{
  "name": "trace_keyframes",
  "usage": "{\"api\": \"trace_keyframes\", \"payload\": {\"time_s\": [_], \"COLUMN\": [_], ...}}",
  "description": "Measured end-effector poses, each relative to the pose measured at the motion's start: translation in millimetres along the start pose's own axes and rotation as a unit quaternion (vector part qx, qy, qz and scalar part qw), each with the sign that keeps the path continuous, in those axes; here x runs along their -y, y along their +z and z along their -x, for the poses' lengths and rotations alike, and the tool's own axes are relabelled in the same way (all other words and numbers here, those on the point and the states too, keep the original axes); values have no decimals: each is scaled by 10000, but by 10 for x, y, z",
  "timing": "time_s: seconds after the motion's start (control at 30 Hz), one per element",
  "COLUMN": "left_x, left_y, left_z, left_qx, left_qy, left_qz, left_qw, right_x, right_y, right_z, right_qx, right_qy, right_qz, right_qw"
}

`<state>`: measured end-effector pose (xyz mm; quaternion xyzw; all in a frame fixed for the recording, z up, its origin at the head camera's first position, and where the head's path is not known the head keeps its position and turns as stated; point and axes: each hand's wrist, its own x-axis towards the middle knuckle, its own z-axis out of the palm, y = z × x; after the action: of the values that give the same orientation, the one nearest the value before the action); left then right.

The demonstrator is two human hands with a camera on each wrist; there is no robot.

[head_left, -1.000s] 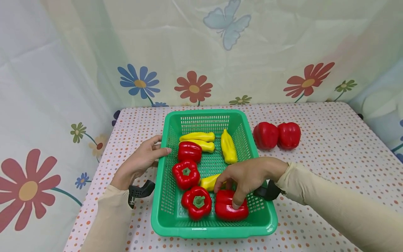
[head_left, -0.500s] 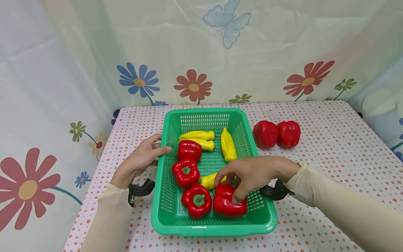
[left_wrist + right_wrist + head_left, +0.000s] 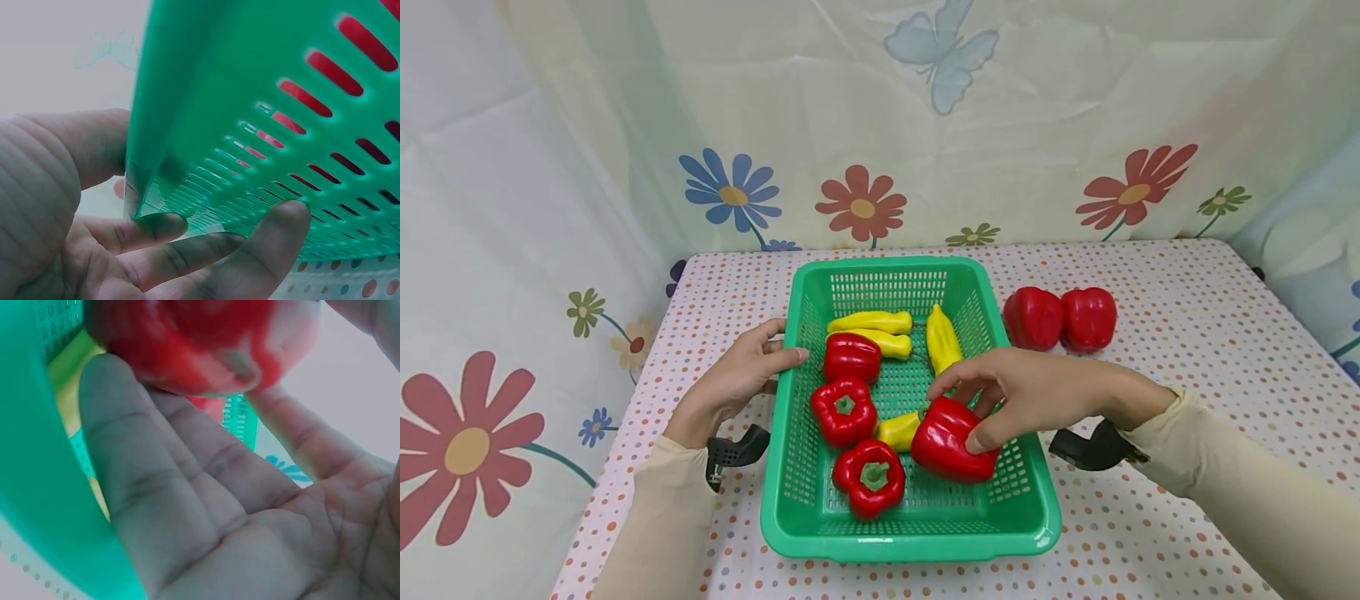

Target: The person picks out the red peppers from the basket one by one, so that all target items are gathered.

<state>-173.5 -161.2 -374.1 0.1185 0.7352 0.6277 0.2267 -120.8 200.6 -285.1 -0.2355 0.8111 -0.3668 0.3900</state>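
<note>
My right hand (image 3: 1022,392) grips a red bell pepper (image 3: 951,446), which is tilted and raised a little inside the green plastic basket (image 3: 917,547). In the right wrist view, fingers (image 3: 156,462) lie under and beside this bell pepper (image 3: 206,347). My left hand (image 3: 737,375) holds the basket's left rim, its thumb over the edge. From the left wrist view, the other fingers (image 3: 275,244) lie along the slotted outer wall (image 3: 206,81). Below the held bell pepper, a yellow pepper (image 3: 897,432) is partly hidden.
Inside the basket, a column of red bell peppers (image 3: 842,414) lines the left side. Two yellow peppers (image 3: 870,322) lie at the back, another yellow pepper (image 3: 942,340) at the right. Two red bell peppers (image 3: 1060,319) stand right of the basket on the dotted tablecloth (image 3: 1180,333).
My right hand has lifted the red bell pepper off the basket's bottom, moving up and away from the front wall, and the pepper has tilted. My left hand stays on the rim.
</note>
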Motion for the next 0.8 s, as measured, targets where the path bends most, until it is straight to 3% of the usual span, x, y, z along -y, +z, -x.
{"api": "trace_keyframes", "payload": {"time_s": [0.2, 0.43, 0.8], "left_x": [-10, -3, -14], "left_y": [3, 1, 12], "left_z": [0, 2, 5], "left_qx": [-12, -3, -53], "left_qy": [-2, 12, -32], "left_qz": [-46, -53, -67], "left_qw": [10000, 10000, 10000], "right_x": [-41, -118, -271], "right_y": [-44, -95, -102], "right_z": [113, 227, 389], "right_qx": [-435, -914, -1702], "right_qy": [-268, -303, -401], "right_qz": [-239, -434, -801], "right_qw": [9984, 9944, 9813]}}
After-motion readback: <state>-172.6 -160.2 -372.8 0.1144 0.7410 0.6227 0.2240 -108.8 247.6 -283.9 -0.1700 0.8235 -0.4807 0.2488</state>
